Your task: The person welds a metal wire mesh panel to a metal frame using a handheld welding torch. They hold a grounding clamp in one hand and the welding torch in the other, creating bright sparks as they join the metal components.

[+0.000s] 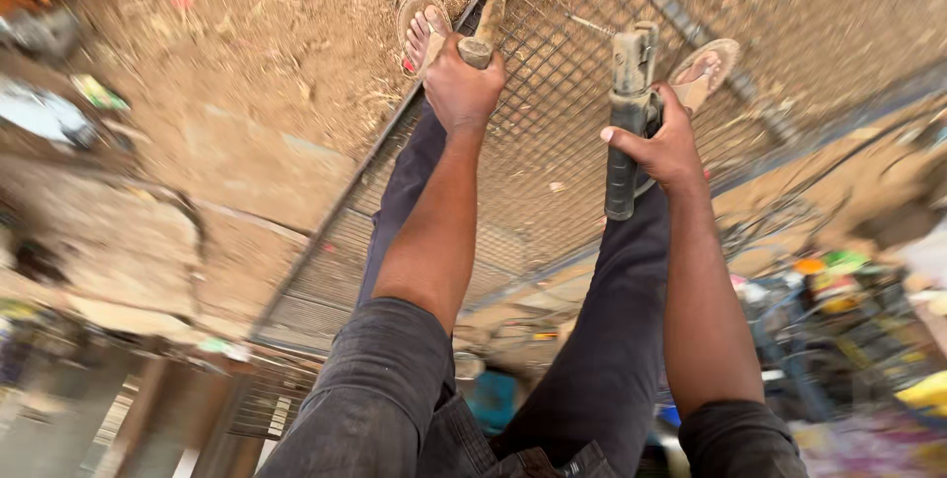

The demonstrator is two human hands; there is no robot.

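Fingers (631, 138) of my right hand (668, 147) are closed around a dark tool handle (624, 128) above the wire mesh panel (552, 133). My left hand (462, 83) grips a wooden handle (484, 29), fully closed. Farther away, both sandalled feet (424, 29) stand at the mesh, on sandy ground (266, 103).

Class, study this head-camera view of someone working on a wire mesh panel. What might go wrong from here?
1. The feet wear open sandals beside the wire mesh panel; toes look exposed to its edges or a dropped tool.
2. The right hand holds a heavy-looking electrode holder bare, so perhaps a burn or shock.
3. The left hand grips a wooden-handled tool, which might slip.
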